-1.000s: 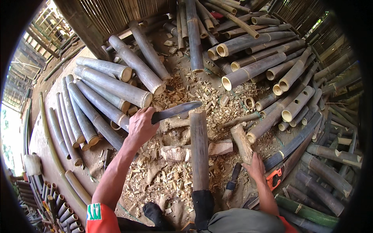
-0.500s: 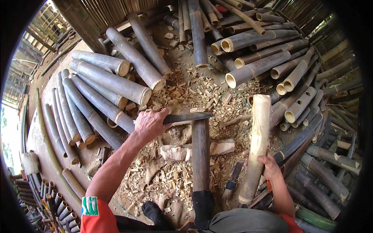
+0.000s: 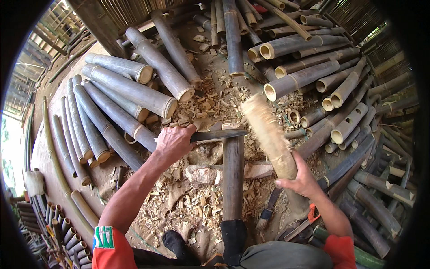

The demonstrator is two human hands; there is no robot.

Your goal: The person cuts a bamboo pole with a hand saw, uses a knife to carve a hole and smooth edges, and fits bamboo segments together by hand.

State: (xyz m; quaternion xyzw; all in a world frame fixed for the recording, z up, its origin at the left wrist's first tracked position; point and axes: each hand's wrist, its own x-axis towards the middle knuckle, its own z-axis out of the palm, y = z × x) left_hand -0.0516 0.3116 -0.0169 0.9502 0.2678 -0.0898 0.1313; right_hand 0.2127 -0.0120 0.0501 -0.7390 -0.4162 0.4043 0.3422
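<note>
My left hand is closed round the handle of a broad dark knife. Its blade lies crosswise over the far end of a grey-brown bamboo length, whose near end meets my black-socked foot. My right hand grips the lower part of a thick pale club, raised and tilted to the left. The club is smeared by motion, its upper end to the right of the knife tip. Crossing under the bamboo is a chopped log.
Chips cover the ground. Bamboo lengths lie fanned at the left, with more cut bamboo piled at the right. A dark-handled tool and an orange-handled saw lie near my right knee.
My right hand has raised the pale club and swung it leftward, from nearly upright to tilted toward the knife. My left hand and the knife have stayed on the bamboo.
</note>
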